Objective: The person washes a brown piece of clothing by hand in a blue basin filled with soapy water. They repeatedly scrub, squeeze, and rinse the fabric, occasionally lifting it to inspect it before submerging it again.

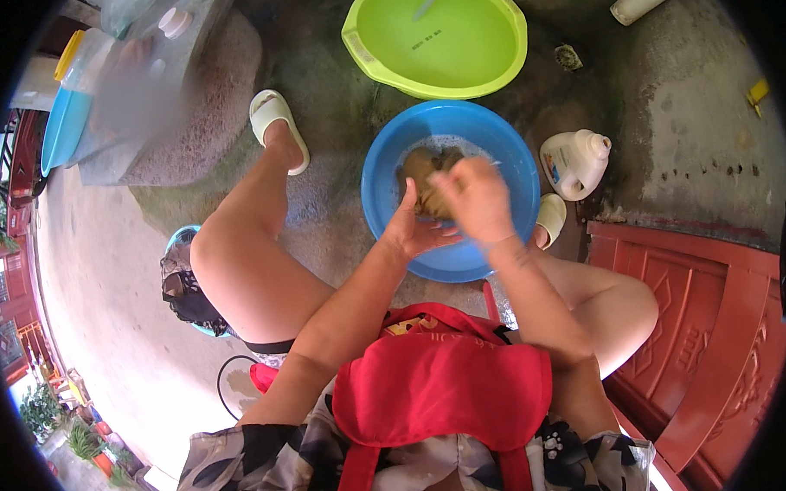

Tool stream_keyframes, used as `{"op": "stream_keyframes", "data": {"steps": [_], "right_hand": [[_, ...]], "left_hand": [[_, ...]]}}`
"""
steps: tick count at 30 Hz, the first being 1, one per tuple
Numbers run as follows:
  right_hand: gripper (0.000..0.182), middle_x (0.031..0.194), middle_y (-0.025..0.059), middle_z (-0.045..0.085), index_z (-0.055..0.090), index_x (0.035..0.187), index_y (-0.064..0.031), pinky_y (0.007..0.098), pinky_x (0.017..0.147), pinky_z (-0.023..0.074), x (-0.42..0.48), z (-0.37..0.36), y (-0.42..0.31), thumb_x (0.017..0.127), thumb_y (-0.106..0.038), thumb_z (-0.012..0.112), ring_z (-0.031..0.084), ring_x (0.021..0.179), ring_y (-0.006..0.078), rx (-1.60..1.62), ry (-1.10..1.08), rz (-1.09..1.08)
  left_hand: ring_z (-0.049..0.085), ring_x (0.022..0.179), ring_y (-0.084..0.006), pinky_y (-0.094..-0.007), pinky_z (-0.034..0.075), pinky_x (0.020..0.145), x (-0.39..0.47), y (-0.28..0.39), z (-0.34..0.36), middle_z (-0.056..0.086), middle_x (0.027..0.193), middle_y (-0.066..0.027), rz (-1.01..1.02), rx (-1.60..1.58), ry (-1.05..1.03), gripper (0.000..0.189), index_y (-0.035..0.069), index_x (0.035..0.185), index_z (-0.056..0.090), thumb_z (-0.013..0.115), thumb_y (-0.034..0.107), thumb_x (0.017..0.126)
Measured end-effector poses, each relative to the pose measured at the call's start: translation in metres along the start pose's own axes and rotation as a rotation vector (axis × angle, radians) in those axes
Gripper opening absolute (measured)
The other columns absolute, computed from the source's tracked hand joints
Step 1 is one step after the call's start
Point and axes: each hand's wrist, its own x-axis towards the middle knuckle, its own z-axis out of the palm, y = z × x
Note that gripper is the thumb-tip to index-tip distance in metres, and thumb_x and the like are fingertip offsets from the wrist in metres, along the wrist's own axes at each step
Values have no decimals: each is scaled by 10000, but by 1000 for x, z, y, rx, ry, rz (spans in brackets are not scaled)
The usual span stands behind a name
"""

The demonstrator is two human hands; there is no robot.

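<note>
A round blue plastic basin (377,199) stands on the wet floor between my feet. Inside it, brown wet cloth (421,172) lies in sudsy water. My left hand (414,227) is at the near side of the cloth, thumb raised and fingers spread towards the right; whether it grips any cloth is unclear. Over the cloth's right side is my right hand (476,196), blurred, with curled fingers; what lies between them cannot be made out. A green plastic basin (357,56) of water is just beyond the blue one.
Right of the blue basin stands an uncapped white detergent jug (574,164). A stone slab (206,109) with containers is at the upper left. Dark clothing (193,297) fills a basin beside my left leg. A red carved door (676,320) bounds the right side.
</note>
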Motion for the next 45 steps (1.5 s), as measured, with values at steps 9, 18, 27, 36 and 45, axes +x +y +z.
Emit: {"op": "stream_keyframes", "data": {"steps": [9,18,27,36,45], "right_hand": [[135,715,51,531,541,634,-89,342,640,462,-54,11,-63,685,-192,612,533,737,243,81,-273,-461],[191,712,83,594,566,612,-93,409,552,484,5,28,25,761,-204,521,581,650,288,-265,18,7],[277,648,137,603,603,689,-112,456,560,477,-2,24,37,808,-328,477,586,602,342,-234,-179,460],[222,723,132,608,563,645,-105,426,583,466,-16,27,-9,807,-253,524,583,661,335,-83,4,63],[235,753,124,624,584,687,-99,394,637,478,-19,22,-17,821,-276,507,605,729,286,-74,18,99]], "left_hand": [[505,1083,-251,-449,416,910,-9,-12,-12,535,1127,-130,188,42,-285,435,49,1164,489,482,350,850],[548,986,-252,-407,454,836,3,-20,5,542,1091,-116,307,46,102,320,24,1134,456,355,189,880],[513,1062,-284,-436,410,908,3,-24,7,527,1150,-129,161,-7,91,397,62,1166,478,388,191,801],[553,951,-291,-394,438,862,14,-10,-14,578,1042,-126,152,-13,-347,350,12,1002,551,370,254,824],[572,889,-288,-410,460,829,6,9,-4,584,962,-152,77,3,-548,354,21,951,564,357,277,820]]}}
